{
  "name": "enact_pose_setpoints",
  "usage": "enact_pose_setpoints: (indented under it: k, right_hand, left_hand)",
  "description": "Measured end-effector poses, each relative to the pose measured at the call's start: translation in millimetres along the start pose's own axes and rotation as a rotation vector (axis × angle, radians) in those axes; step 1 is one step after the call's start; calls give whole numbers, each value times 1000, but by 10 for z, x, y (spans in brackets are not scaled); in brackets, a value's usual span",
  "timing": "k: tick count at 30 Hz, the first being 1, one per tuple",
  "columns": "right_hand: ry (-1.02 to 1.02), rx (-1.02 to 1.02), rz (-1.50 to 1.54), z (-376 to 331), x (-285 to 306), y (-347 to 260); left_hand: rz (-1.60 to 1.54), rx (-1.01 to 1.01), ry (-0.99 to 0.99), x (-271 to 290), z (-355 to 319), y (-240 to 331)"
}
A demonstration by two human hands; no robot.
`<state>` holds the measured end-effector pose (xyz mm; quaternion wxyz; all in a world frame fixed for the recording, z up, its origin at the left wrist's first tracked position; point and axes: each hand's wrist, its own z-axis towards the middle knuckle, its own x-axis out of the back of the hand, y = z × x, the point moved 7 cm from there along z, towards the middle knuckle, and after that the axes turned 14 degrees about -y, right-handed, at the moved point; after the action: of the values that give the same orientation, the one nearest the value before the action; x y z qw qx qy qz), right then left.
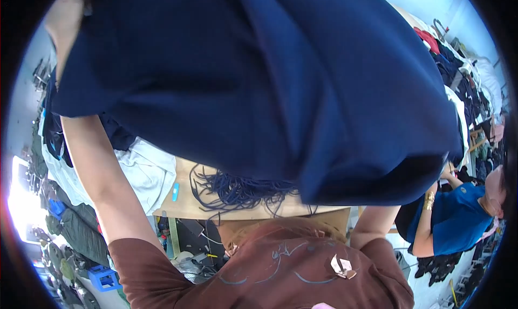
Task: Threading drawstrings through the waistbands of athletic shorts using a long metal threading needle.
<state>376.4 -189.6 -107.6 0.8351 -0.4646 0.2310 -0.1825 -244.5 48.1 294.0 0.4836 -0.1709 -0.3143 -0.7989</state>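
Observation:
A large navy blue garment (280,88) is held up close in front of me and fills most of the view. My left hand (66,16) is at the top left, closed on the garment's upper edge, with its bare forearm rising from my brown sleeve. My right forearm (373,222) goes up behind the cloth at the lower right. The garment hides my right hand.
Below the garment are a wooden table (186,201), a tangle of dark blue cords (237,191) and white cloth (145,171). Another person in a blue shirt (458,220) stands at the right. Clothes hang at the upper right (458,66). A blue crate (102,277) sits at the lower left.

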Motion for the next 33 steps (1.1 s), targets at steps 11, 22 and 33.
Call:
enact_pose_setpoints:
  k: [11, 22, 33]
  right_hand:
    - [-103, -700, 225, 226, -866, 1045]
    - [-1086, -185, -629, -735, -2240, 1207]
    - [-840, 118, -655, 186, -2289, -199]
  left_hand:
    - [-256, -69, -1038, -2593, -2084, -363]
    - [-79, -277, -1210, -2834, -4241, 748]
    - [-561, 32, -851, -2164, -3224, 563]
